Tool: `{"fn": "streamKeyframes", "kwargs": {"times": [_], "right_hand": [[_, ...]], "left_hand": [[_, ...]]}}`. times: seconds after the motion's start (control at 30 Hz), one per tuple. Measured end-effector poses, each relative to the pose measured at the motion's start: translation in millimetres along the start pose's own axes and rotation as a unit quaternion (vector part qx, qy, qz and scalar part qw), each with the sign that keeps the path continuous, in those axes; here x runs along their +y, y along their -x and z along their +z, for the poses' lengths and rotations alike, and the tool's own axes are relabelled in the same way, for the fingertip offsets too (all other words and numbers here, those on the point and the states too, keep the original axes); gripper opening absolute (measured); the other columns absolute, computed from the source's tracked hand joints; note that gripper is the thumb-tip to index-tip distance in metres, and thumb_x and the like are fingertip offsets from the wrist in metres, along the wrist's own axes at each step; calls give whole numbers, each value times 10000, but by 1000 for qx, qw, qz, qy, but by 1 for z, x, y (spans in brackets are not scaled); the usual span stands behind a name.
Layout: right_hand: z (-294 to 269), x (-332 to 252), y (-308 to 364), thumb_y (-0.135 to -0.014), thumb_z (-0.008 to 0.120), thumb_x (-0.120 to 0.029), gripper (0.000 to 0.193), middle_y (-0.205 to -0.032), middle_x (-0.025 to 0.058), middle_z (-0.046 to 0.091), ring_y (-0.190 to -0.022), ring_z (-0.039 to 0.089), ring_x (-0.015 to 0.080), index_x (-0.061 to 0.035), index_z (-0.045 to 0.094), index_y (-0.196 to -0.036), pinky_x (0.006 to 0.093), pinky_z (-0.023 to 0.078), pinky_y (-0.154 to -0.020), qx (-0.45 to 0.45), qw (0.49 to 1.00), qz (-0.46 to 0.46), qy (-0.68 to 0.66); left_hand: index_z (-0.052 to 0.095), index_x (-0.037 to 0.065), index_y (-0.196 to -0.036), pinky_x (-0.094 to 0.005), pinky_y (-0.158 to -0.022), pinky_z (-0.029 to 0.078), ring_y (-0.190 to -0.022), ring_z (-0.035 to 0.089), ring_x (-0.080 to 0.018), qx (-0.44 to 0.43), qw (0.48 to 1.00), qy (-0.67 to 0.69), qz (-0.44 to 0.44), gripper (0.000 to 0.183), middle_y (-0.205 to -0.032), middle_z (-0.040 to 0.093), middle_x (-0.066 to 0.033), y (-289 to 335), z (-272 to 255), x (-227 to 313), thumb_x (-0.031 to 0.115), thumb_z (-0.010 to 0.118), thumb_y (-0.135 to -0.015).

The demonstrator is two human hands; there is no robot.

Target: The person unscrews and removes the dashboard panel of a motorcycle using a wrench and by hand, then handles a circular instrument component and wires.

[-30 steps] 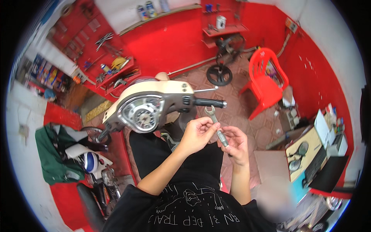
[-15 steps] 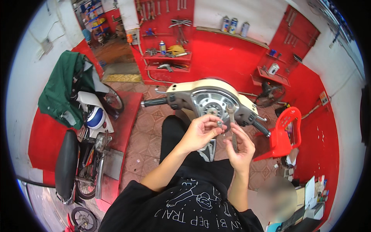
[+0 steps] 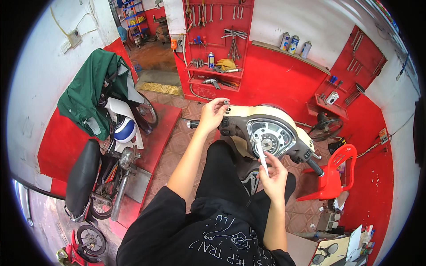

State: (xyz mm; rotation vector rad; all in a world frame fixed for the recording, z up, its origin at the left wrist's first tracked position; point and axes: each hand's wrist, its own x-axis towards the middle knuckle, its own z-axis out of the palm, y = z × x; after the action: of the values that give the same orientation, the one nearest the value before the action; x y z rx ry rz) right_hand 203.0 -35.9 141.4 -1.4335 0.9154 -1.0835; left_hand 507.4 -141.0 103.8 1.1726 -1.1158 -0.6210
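Viewing remotely, I see L hand point(image 3: 213, 116) closed on small metal pc point(image 3: 226, 102) near scooter's handlebar cover point(image 3: 243, 125); R hand point(image 3: 274, 176) gripping wrench point(image 3: 262, 161) over gauge point(image 3: 280, 134). Step, prob.: handling both, apart; next move needs steady pinch.

Red chair point(image 3: 327, 187), green cover point(image 3: 88, 91) (draped)

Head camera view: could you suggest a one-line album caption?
At a cream-and-grey scooter, the left hand pinches a small metal piece while the right hand holds a silver metal wrench.
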Motion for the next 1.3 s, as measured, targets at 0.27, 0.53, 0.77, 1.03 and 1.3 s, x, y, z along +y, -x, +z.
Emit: {"fn": "streamKeyframes", "kwargs": {"times": [0.27, 0.53, 0.77, 1.03, 1.3], "right_hand": [[-7, 5, -25, -789, 657, 53, 442, -906, 123, 776, -636, 669, 48, 53, 679, -1231, 208, 511, -595, -36, 994, -23, 98], [-19, -36, -122, -784, 658, 6, 410, -833, 77, 768, -459, 477, -6, 22, 711, -1190, 202, 391, -458, -141, 961, -41, 232], [2, -15, -158, -813, 671, 18, 394, -834, 55, 723, -482, 477, -12, 25, 708, -1206, 203, 375, -460, -179, 970, 0, 163], [1, 9, -167, -820, 696, -1, 373, -838, 46, 713, -520, 510, -11, 38, 714, -1190, 196, 375, -471, -146, 980, 44, 125], [0, 6, -157, -793, 717, -53, 380, -809, 56, 679, -503, 487, 11, 18, 734, -1166, 212, 382, -472, -125, 977, 18, 170]], "left_hand": [[659, -15, -1203, -279, -840, 567, -947, 714, -143, 37, 999, -2, 30, 236, -994, 744, -101, -2, 0, -4, -12, 604, -974], [696, -33, -1124, -319, -912, 584, -963, 722, -164, -79, 992, -97, -34, 185, -1016, 748, -106, -14, -3, 2, -29, 638, -948], [707, -6, -1055, -368, -741, 567, -804, 727, -349, -80, 970, -225, 38, 190, -868, 727, -210, -22, -1, 19, -14, 652, -873], [721, -14, -1071, -355, -778, 591, -902, 737, -259, -100, 982, -161, 29, 235, -948, 733, -164, -26, -16, 6, -48, 676, -843], [757, 14, -1023, -388, -819, 566, -897, 704, -340, -118, 947, -268, 129, 234, -964, 727, -167, -31, -9, 14, -37, 665, -814]]}}
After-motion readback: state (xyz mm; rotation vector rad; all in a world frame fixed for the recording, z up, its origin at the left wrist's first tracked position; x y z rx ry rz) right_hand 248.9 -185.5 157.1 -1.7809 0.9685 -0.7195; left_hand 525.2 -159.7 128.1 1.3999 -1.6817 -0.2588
